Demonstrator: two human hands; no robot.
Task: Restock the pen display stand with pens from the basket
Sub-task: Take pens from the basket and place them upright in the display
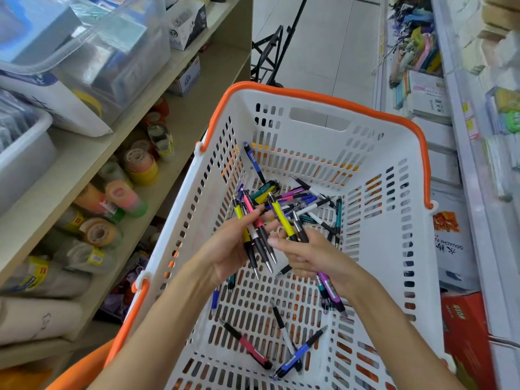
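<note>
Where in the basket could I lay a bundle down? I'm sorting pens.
The basket floor is bare between the left hand and the red pen, and along the right wall. The pile beyond both hands is crowded.

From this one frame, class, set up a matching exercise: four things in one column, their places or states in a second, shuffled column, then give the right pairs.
Things:
1. left hand
2. right hand
3. red and black pen
4. tape rolls

Places or states:
A. lying loose on the floor of the basket, near the camera
B. holds a bunch with purple pens pointing down
C. on the wooden shelves left of the basket
D. holds a fan of yellow, red and black pens

Pairs: 1-D, 2-B, 3-A, 4-C
</note>
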